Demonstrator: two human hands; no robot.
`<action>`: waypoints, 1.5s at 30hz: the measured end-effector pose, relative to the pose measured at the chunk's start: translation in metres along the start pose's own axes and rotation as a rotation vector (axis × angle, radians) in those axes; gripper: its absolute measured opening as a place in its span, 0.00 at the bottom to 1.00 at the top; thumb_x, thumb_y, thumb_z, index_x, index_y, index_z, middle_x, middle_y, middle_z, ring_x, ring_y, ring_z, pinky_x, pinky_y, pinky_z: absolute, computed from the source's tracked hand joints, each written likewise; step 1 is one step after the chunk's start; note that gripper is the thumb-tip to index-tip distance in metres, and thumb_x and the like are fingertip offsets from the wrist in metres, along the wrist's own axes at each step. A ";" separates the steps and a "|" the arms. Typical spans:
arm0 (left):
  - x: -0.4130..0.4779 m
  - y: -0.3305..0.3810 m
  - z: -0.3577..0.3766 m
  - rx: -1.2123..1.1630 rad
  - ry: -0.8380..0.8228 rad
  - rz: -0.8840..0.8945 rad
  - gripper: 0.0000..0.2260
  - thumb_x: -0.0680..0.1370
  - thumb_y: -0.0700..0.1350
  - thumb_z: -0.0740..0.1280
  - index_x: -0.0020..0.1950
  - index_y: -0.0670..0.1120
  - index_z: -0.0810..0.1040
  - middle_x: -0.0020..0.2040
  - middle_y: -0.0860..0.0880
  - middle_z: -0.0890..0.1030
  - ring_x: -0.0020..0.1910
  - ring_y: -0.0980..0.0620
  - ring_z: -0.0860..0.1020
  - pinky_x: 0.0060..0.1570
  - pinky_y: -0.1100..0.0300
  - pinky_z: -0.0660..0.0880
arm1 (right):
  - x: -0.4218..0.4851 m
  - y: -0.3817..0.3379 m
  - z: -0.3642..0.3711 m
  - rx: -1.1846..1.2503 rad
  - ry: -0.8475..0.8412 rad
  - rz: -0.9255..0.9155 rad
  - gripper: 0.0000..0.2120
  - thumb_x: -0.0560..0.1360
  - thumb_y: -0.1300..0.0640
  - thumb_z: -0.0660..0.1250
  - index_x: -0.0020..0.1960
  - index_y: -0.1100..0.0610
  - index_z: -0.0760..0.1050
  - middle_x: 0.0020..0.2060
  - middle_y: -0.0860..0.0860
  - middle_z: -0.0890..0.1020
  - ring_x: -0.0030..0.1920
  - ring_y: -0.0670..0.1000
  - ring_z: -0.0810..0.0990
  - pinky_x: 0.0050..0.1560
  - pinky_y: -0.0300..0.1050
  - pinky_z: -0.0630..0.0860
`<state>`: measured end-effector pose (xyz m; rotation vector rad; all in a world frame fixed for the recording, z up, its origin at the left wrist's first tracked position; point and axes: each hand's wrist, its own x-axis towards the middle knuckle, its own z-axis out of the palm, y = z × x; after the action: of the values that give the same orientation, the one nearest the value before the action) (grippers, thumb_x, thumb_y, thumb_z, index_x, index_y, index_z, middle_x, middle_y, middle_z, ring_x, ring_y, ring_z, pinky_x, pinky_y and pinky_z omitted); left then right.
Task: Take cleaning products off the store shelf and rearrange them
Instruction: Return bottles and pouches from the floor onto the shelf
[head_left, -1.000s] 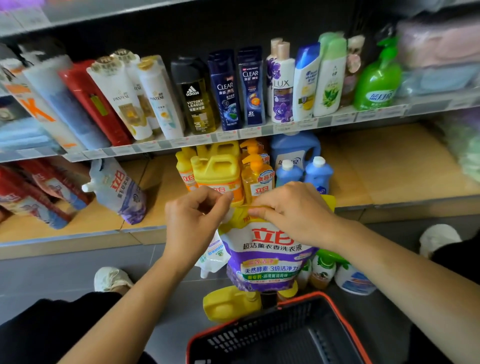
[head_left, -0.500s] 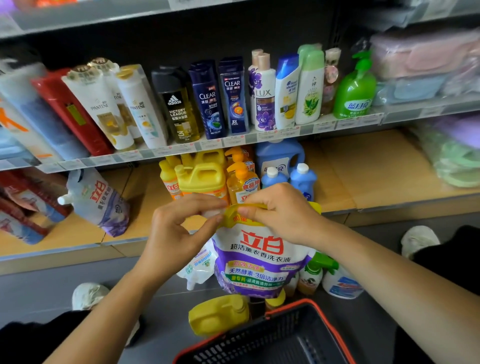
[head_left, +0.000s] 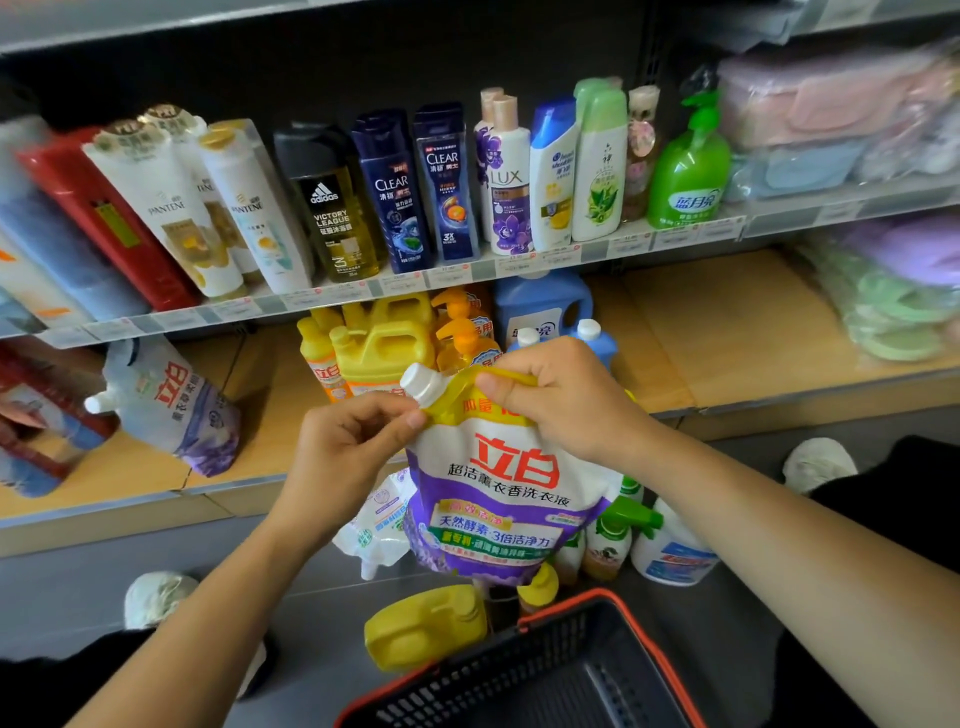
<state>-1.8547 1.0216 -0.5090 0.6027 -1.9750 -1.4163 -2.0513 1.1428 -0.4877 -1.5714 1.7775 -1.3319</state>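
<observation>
Both hands pinch the yellow top of a laundry detergent pouch (head_left: 498, 499), left hand (head_left: 345, 447) below its white cap (head_left: 423, 383), right hand (head_left: 566, 400) beside. It hangs over floor bottles, a black basket (head_left: 545, 675) below, yellow jugs (head_left: 384, 343) behind.

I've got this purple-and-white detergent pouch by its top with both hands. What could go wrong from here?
1. The soft purple-and-white detergent pouch hangs from its yellow top edge alone, gripped by the left hand and right hand; unsupported below, it might slip.
2. Beneath it stand green-trigger spray bottles and a yellow plastic jug lies on its side; a drop could knock them over.
</observation>
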 end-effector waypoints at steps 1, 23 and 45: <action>0.001 -0.001 0.002 0.007 -0.007 0.002 0.06 0.74 0.43 0.69 0.45 0.40 0.83 0.41 0.47 0.86 0.41 0.55 0.83 0.42 0.62 0.80 | 0.000 0.000 0.000 0.021 0.006 0.009 0.22 0.81 0.54 0.66 0.35 0.69 0.73 0.31 0.67 0.74 0.31 0.60 0.72 0.36 0.60 0.72; -0.011 0.013 0.028 -0.070 0.074 -0.074 0.08 0.72 0.49 0.71 0.41 0.44 0.85 0.39 0.43 0.86 0.37 0.51 0.82 0.36 0.59 0.79 | 0.000 0.005 0.009 -0.202 0.111 -0.051 0.23 0.80 0.47 0.67 0.32 0.62 0.74 0.24 0.50 0.69 0.27 0.47 0.67 0.33 0.57 0.69; 0.002 0.030 0.008 -0.328 0.204 -0.126 0.05 0.72 0.37 0.75 0.47 0.39 0.84 0.37 0.44 0.86 0.33 0.51 0.84 0.37 0.63 0.80 | -0.018 -0.001 0.073 0.117 0.183 0.021 0.13 0.79 0.61 0.69 0.44 0.73 0.76 0.38 0.71 0.79 0.40 0.65 0.80 0.44 0.67 0.75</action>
<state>-1.8619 1.0355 -0.4821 0.6980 -1.5281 -1.6412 -1.9866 1.1319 -0.5253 -1.4034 1.7790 -1.5833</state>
